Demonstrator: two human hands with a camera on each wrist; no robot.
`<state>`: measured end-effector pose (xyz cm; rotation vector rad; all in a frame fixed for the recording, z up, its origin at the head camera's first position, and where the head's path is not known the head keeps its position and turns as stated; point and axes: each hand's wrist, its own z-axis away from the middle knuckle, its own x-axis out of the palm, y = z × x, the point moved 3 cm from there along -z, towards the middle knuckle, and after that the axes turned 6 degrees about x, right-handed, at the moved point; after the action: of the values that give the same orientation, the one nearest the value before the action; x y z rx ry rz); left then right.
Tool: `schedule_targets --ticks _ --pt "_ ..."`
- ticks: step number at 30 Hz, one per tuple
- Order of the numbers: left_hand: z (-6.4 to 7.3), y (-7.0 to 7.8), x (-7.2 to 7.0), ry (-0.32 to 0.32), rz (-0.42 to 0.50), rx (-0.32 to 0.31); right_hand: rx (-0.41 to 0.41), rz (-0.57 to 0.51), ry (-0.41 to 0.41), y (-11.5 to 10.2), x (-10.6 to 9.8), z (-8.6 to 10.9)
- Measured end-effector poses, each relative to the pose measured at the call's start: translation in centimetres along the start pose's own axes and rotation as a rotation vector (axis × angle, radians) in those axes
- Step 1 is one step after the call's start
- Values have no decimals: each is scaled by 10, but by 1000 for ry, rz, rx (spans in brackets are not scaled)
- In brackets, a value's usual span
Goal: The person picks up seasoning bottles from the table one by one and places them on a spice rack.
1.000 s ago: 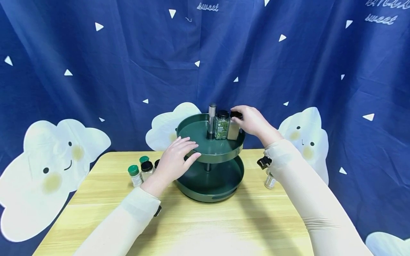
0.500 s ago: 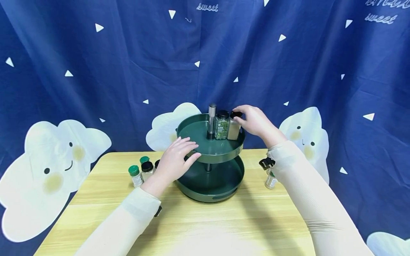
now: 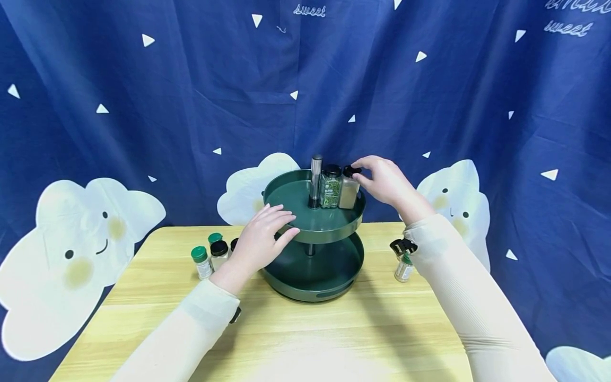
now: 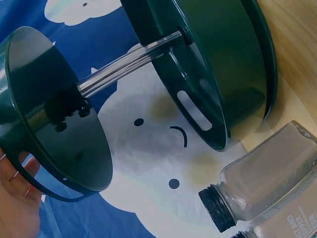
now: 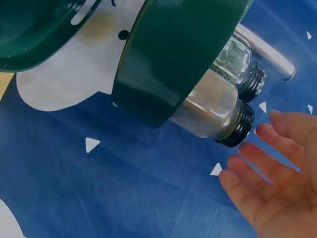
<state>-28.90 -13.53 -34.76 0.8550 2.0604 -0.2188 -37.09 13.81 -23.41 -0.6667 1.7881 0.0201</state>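
Note:
My right hand point(image 3: 384, 180) is beside the black cap of a square spice jar point(image 3: 349, 192) of tan powder, on the upper tier of a green two-tier turntable rack point(image 3: 315, 236). In the right wrist view, the fingers of that right hand point(image 5: 277, 173) are spread apart from the cap. Against this jar stands another spice jar point(image 3: 330, 187) with green flakes and a black cap, close to the rack's metal post point(image 3: 315, 180). My left hand point(image 3: 260, 239) rests at the upper tier's left rim, its fingers extended; in the left wrist view it lies by the handle slot.
Several spice jars stand left of the rack, among them a green-capped jar point(image 3: 202, 262) and a black-capped jar point(image 3: 219, 253). Another green-capped jar point(image 3: 403, 268) stands on the right, under my right forearm. A blue curtain point(image 3: 238, 95) hangs behind the wooden table point(image 3: 305, 339).
My right hand has let go of the tan powder jar and drawn back slightly to the right. The jar stays upright on the upper tier. My left hand has not moved.

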Motion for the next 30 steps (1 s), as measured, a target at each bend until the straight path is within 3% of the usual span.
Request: schedule_targets --ticks 24,30 --pt "0 1 -1 -6 0 0 -37 19 48 2 -2 20" --pt "0 3 -1 2 1 3 -15 24 1 4 -2 29"
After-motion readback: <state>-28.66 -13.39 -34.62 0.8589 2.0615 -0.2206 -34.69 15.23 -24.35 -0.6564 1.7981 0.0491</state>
